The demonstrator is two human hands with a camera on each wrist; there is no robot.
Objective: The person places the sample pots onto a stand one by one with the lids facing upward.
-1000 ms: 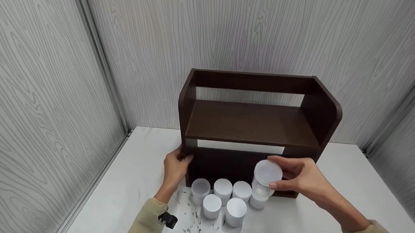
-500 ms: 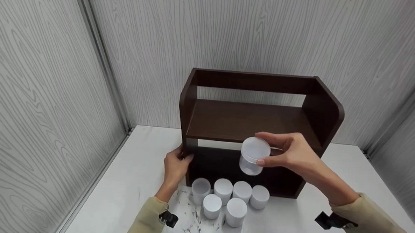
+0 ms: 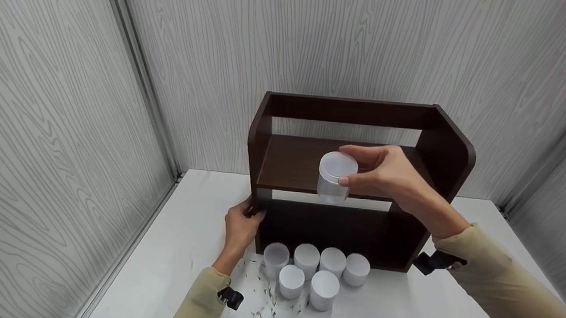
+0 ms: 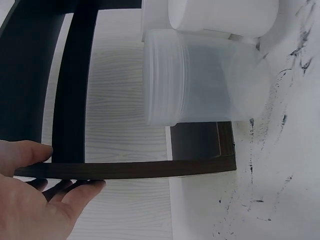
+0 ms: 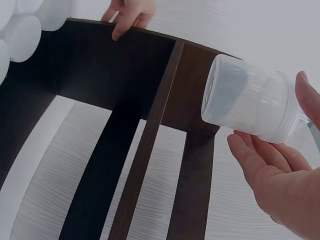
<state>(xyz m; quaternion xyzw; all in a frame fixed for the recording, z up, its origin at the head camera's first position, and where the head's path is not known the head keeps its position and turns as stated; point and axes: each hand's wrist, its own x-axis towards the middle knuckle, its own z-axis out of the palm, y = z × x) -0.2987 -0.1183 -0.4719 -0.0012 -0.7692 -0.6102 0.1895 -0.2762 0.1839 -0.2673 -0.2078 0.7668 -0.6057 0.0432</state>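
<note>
My right hand (image 3: 387,175) pinches a clear plastic jar (image 3: 332,190) by its lid, upright, thumb on the near side and fingers behind. In the head view the jar overlaps the front edge of the upper shelf of a dark brown two-tier rack (image 3: 292,164). The right wrist view shows the see-through body of this jar (image 5: 245,97). At the rack's left side panel, my left hand (image 3: 242,224) grips the panel's front edge; in the left wrist view the thumb of the left hand (image 4: 40,185) lies on one face and the fingers on the other.
Several white-lidded jars (image 3: 325,285) stand in two rows before the rack's lower level. A translucent jar (image 3: 275,259) is at their left end. The white table (image 3: 182,269) has dark marks near them. Wood-patterned walls (image 3: 210,79) enclose the back and sides.
My right hand has raised the clear jar from over the jars at right, up and leftward, to the upper shelf's height. The left hand keeps its grip on the side panel.
</note>
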